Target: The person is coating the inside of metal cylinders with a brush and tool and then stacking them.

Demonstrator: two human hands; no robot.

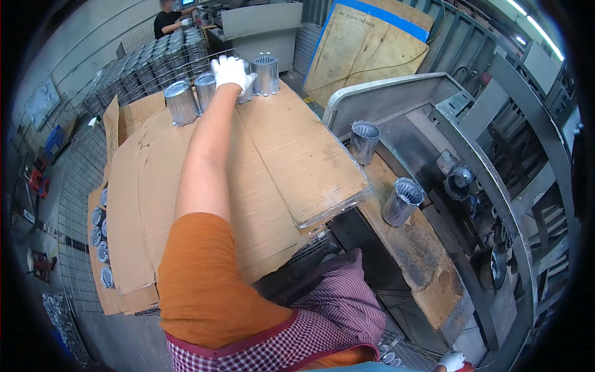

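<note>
Upright can [246, 95] right at nearer left hand [232, 72], fingers part-spread, hold unclear; right hand [452, 361] far off, can't tell opening or hold.

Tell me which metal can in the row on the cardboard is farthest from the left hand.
The metal can at the row's left end; the other cans stand closer to the gloved left hand.

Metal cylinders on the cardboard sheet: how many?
4, along the far edge: two metal cylinders left of the left hand, one partly behind it, one farther right. The hand could hide another.
</note>
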